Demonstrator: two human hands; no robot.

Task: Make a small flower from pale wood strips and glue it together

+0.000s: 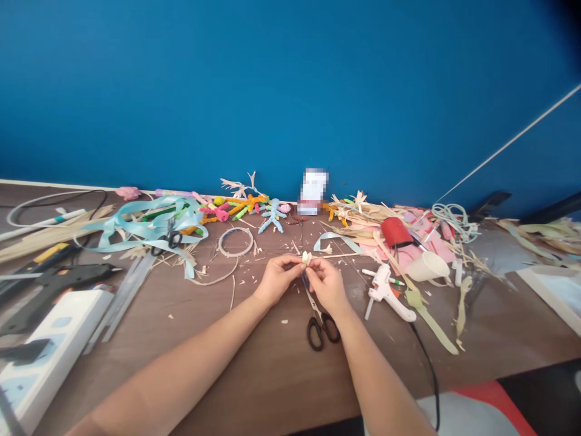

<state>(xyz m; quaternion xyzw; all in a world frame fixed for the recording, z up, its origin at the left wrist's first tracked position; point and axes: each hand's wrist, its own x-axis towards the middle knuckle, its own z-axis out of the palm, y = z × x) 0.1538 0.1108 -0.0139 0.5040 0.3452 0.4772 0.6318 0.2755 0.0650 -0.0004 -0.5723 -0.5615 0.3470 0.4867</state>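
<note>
My left hand [275,278] and my right hand [327,284] meet over the middle of the brown table [254,363]. Both pinch a small cream bud [307,258] made of dried leaf strips, which sits on a thin pale stick running off to the right. Fingers of both hands are closed around it. Black-handled scissors [321,327] lie flat on the table just under my right wrist. A white glue gun [387,293] lies to the right of my right hand, its black cord trailing toward the table's front edge.
Light blue ribbon [145,227] and another pair of scissors [167,239] lie at the left. Colourful pipe-cleaner figures [240,209] line the blue wall. A red roll [394,231], white cup [429,265] and dried leaf strips [363,218] are at the right. A black glue gun [49,284] lies far left.
</note>
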